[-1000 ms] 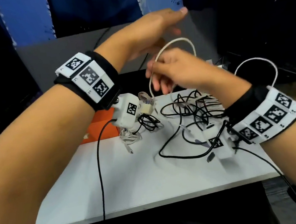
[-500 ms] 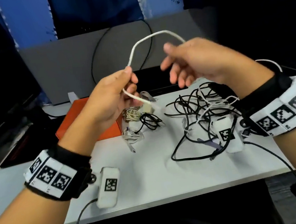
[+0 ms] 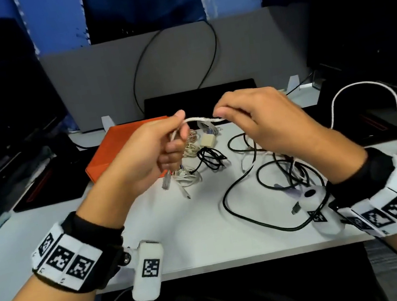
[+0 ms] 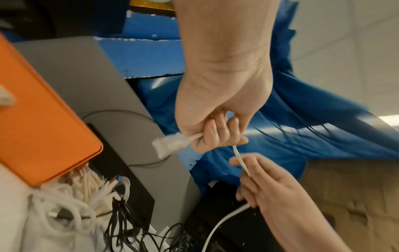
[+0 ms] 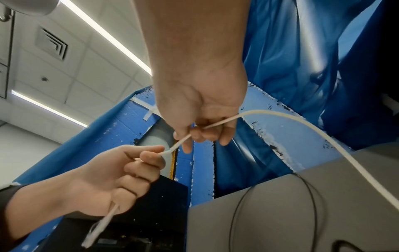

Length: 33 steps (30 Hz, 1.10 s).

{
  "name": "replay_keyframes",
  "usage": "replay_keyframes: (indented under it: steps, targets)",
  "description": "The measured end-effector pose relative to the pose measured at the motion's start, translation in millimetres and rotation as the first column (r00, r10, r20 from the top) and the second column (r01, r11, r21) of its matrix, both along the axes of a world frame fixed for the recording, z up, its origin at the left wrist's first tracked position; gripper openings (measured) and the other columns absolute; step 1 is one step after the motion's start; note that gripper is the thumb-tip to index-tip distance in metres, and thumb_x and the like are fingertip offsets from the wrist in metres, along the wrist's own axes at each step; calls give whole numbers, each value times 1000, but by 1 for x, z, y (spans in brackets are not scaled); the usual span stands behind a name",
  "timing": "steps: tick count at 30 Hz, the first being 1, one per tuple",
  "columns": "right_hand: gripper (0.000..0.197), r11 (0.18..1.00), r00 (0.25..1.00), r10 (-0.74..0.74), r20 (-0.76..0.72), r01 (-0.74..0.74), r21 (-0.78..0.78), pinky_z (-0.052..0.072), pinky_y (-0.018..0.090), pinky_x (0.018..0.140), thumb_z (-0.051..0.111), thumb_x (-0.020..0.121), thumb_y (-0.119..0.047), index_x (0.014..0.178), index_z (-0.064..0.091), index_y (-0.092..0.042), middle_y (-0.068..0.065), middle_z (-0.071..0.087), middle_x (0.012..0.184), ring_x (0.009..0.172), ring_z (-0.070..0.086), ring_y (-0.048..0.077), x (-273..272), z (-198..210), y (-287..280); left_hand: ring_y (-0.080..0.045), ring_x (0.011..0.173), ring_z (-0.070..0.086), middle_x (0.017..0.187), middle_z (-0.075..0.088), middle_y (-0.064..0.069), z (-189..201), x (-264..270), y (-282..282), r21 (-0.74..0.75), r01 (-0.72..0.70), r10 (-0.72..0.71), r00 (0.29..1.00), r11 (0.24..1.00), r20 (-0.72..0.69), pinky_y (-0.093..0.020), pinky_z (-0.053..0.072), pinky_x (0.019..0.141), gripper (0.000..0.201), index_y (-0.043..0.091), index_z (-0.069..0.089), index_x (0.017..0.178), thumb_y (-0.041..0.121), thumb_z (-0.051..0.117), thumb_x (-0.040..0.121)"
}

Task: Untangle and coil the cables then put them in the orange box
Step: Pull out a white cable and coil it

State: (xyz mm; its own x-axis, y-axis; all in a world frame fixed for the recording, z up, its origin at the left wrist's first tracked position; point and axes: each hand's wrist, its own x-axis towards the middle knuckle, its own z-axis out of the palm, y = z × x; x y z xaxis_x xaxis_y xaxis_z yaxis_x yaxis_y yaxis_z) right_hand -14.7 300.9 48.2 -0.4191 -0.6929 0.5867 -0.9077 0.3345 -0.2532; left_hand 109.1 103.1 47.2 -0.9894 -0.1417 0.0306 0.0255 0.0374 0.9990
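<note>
while my left hand curls its fingers round the white cable near its plug, my right hand pinches it above the table; next i likely form loops, then reach the orange box.

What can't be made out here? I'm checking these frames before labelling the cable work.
- White cable: its far end runs behind the right hand, out of the head view.
- Orange box: the left hand covers its near corner, so whether it is open is hidden.
- Connector: blurred in the left wrist view, type unreadable.
</note>
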Motion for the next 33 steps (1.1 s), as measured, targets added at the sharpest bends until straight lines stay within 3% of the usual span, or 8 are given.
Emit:
replay_keyframes:
  steps: [5,10,15,18,21,24,28,33]
  targets:
    - [31,991,995,-99,-15,100,89,50,39,74,37,107,-48,119,61,-32,-11,64,89,83,59,16,-9,-1,13,-8,50,14,55,31,11,5,-2,-11,445,163,-86,978,881,-188,-21,18,47,28,18,57,88,33,40,104]
    - [42,872,996,-79,48,46,487,47,38,80,31,107,-54,149,33,-54,-11,65,90,92,60,25,11,-20,2,-6,55,45,73,56,7,6,-5,0,438,57,135,909,897,-395,-19,40,53,33,6,57,125,22,32,111]
    - [28,826,967,141,213,-233,513,36,35,68,45,107,-45,83,51,-32,-13,49,68,68,48,1,42,-19,-10,-28,93,75,128,71,-6,-4,-4,23,-32,-147,116,882,989,-457,-37,62,76,37,9,41,146,22,28,114]
    - [20,874,975,159,157,-213,436,38,30,69,58,101,-38,82,59,-31,-5,61,75,67,52,-3,43,5,-3,-24,75,74,114,76,0,-7,-4,20,-397,-190,20,919,898,-395,-37,59,69,35,14,51,141,25,33,113]
    - [10,966,946,194,262,-231,119,47,31,67,71,94,-34,89,66,-26,-14,60,68,65,54,5,35,21,6,-32,56,60,82,75,-2,-3,1,17,-447,-53,-74,962,893,-261,-37,48,63,33,5,63,112,25,37,112]
    - [15,969,914,245,324,-219,-115,35,21,56,74,93,-35,95,64,-25,-11,43,58,55,40,6,35,21,4,-28,45,42,73,71,-17,-1,4,21,-359,88,-158,973,929,-170,-32,36,51,38,-8,62,113,21,38,110]
    - [16,969,927,227,297,-186,-162,40,15,60,69,96,-40,102,71,-26,-14,56,62,59,52,1,38,20,1,-21,37,25,54,53,-13,2,9,13,-94,281,-294,938,955,-183,-44,9,51,34,7,70,95,25,42,104]
    - [37,982,962,182,204,-165,-96,34,21,56,52,107,-38,79,69,-21,-5,56,64,58,48,7,32,16,-1,-14,39,35,51,38,0,2,10,14,23,360,-353,925,933,-141,-30,25,46,37,2,67,101,24,38,105]
